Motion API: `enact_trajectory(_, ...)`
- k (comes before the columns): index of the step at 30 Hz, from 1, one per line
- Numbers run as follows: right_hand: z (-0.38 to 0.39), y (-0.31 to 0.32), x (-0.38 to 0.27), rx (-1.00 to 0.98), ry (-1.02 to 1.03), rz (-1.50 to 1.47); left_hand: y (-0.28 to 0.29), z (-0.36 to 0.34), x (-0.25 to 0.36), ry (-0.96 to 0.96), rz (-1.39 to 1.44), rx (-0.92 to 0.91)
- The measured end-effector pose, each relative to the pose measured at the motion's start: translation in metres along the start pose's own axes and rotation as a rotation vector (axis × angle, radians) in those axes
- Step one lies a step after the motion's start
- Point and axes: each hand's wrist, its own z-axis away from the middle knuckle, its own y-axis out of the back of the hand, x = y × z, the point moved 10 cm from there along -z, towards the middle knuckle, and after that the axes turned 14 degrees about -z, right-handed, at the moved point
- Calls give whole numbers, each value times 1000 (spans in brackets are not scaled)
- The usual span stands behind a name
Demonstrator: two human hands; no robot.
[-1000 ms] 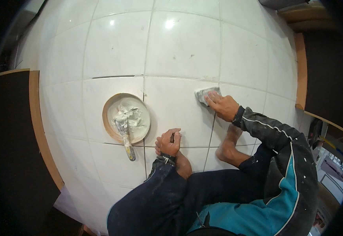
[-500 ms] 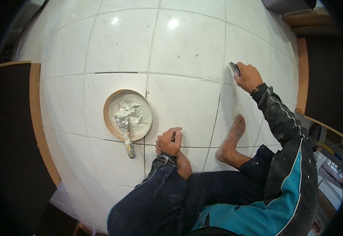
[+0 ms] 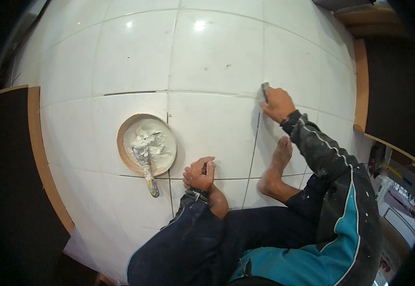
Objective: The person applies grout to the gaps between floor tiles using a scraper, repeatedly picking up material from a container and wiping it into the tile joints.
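My right hand [image 3: 276,105] grips a thin grey tool [image 3: 265,89] on the white tiles, by a grout line right of centre. My left hand [image 3: 199,174] rests over my left foot [image 3: 217,202], fingers curled round something small and dark that I cannot make out. Left of that hand sits a shallow round tub [image 3: 122,138] of white paste [image 3: 160,145], with a paste-smeared trowel [image 3: 149,178] lying in it, handle out over the near rim. Several tile joints near the tub and my right hand show dark, narrow gaps.
My bare right foot [image 3: 274,176] is planted below my right hand. Dark boards with light wood edges stand at the left [image 3: 12,157] and right [image 3: 393,90] of the tiled floor [image 3: 217,52]. Assorted items [image 3: 398,200] lie at the lower right.
My right hand swung up and rightward, uncovering my right foot, then came partway back down and left with the tool. My left hand stayed over my foot. The view shifted slightly.
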Motion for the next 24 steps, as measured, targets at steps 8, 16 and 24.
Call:
enact_trajectory(8,-29,-46,-115,81,176,-149,6,-3,8,-32,-14,33)
enact_trajectory(16,-69,-67,-213,122,303,-223,-7,-1,8,1,39,-34)
enact_trajectory(24,-95,-47,-166,98,312,-562,-1,5,-19,157,369,-62)
